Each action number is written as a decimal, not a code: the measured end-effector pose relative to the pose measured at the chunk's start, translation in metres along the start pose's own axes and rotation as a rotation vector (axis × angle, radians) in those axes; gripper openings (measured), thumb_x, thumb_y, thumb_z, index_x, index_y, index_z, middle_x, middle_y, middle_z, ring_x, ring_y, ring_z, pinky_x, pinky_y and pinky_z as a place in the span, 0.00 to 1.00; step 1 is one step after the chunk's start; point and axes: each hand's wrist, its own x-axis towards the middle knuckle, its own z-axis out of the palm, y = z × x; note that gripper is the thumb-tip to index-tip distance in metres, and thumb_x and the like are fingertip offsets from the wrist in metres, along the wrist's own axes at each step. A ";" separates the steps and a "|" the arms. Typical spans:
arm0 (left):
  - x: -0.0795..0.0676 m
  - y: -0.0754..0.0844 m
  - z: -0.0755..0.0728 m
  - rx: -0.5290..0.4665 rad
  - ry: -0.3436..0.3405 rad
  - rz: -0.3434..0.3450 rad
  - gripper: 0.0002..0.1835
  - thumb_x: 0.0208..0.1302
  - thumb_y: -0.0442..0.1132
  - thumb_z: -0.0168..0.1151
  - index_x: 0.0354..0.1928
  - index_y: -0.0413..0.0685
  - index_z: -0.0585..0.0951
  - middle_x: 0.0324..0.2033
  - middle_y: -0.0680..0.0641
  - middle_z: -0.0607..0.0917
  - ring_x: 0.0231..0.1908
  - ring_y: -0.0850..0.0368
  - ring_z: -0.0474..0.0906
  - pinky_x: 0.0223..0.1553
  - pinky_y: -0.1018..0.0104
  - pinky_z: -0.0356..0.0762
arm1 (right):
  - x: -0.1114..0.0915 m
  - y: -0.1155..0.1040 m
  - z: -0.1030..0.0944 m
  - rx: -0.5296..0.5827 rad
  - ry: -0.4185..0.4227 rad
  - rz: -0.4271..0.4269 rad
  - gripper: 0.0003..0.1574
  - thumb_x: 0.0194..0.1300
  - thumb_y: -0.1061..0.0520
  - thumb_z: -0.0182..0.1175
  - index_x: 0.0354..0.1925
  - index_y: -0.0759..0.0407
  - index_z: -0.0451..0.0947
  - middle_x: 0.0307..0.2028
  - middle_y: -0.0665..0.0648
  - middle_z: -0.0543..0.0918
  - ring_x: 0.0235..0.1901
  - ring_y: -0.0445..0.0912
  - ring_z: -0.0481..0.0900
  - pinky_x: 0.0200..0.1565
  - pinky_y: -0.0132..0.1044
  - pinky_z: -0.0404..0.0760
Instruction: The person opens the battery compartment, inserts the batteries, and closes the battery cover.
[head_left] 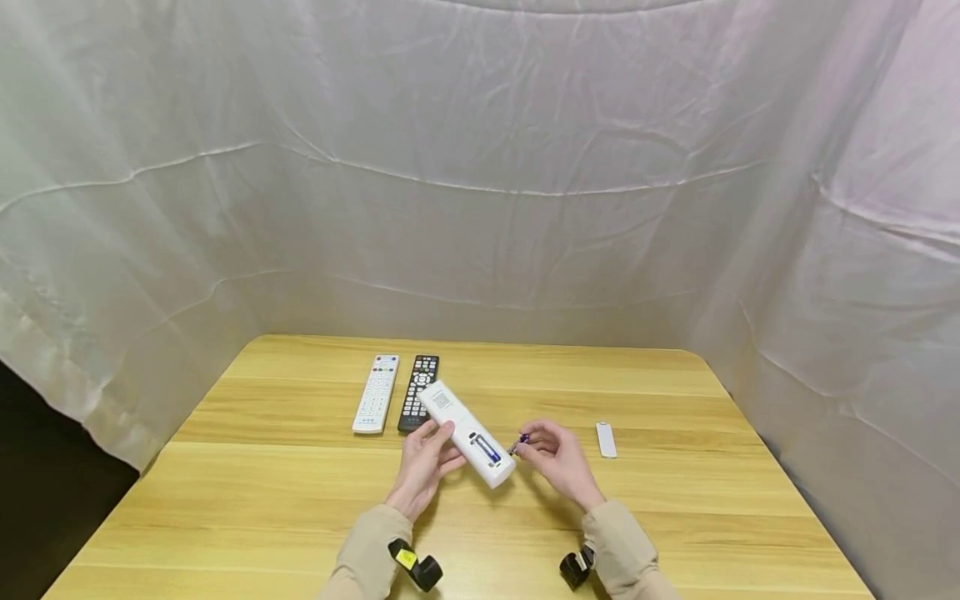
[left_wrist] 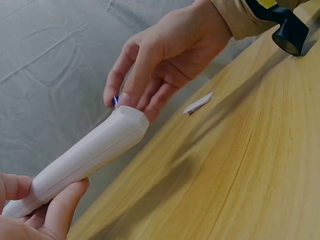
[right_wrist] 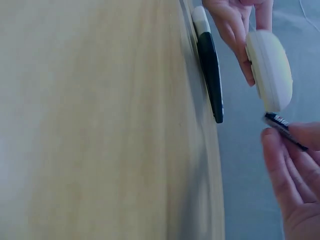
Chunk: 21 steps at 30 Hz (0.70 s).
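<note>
My left hand (head_left: 422, 468) grips a white remote control (head_left: 453, 421), held tilted above the table with its back facing up. Its battery compartment (head_left: 485, 449) is uncovered, and one blue-and-silver battery shows inside. Just right of the remote's lower end, my right hand (head_left: 557, 460) pinches a second battery (right_wrist: 284, 131) between thumb and fingers. In the right wrist view this battery is close to the remote's end; whether they touch I cannot tell. On the table to the right lies a small white battery cover (head_left: 607, 440).
A white remote (head_left: 377, 394) and a black remote (head_left: 417, 392) lie side by side on the wooden table (head_left: 285, 492), left of the hands. The held remote overlaps the black one in the head view. Pale curtains (head_left: 480, 233) surround the table's back and sides.
</note>
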 end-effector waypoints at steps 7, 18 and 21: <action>-0.001 0.000 0.001 -0.034 -0.012 0.004 0.27 0.76 0.36 0.52 0.68 0.25 0.60 0.46 0.37 0.87 0.33 0.59 0.88 0.43 0.63 0.91 | -0.008 -0.004 0.000 0.014 0.105 -0.073 0.11 0.58 0.69 0.69 0.41 0.66 0.82 0.38 0.66 0.89 0.35 0.36 0.87 0.41 0.25 0.88; 0.000 0.000 0.003 -0.078 -0.031 0.003 0.25 0.76 0.33 0.51 0.66 0.24 0.59 0.43 0.39 0.87 0.34 0.56 0.89 0.46 0.60 0.91 | -0.009 -0.004 0.001 -0.129 0.026 -0.494 0.11 0.58 0.72 0.68 0.41 0.66 0.82 0.38 0.65 0.90 0.37 0.55 0.90 0.42 0.37 0.92; -0.001 0.000 0.004 -0.078 -0.036 0.004 0.25 0.76 0.33 0.50 0.66 0.23 0.59 0.43 0.38 0.86 0.35 0.56 0.89 0.46 0.59 0.91 | -0.009 -0.004 0.001 -0.193 -0.004 -0.555 0.13 0.57 0.72 0.69 0.41 0.65 0.83 0.40 0.63 0.90 0.39 0.53 0.90 0.46 0.39 0.91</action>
